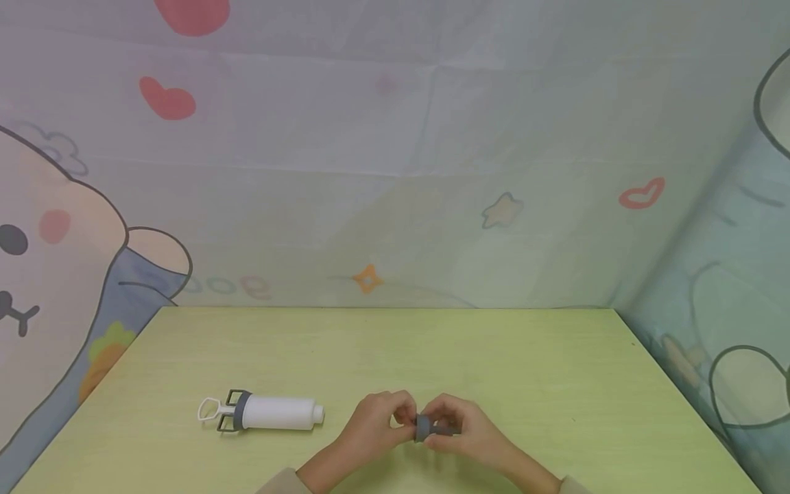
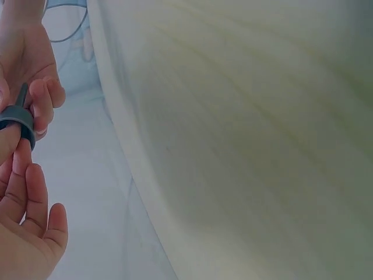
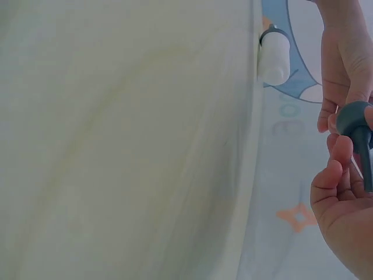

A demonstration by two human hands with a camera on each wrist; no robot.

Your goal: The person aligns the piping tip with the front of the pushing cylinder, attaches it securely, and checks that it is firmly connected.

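Observation:
A dark grey nozzle cap (image 1: 422,428) with a wide round collar and a thin spout is between both hands, just above the table. My left hand (image 1: 378,420) pinches its collar, with fingertips at the open end in the left wrist view. My right hand (image 1: 468,427) grips the cap from the spout side, fingers curled about it. In the right wrist view the spout (image 3: 366,166) points toward the right palm. To the left on the table lies a white syringe-like barrel (image 1: 278,413) with a grey handled collar and a white pull ring (image 1: 208,409).
The pale yellow-green table (image 1: 543,363) reaches back to a printed cloth backdrop (image 1: 395,206) with hearts, stars and a cartoon animal. Another printed cloth (image 1: 728,288) hangs along the right side. The barrel lies a short way left of the left hand.

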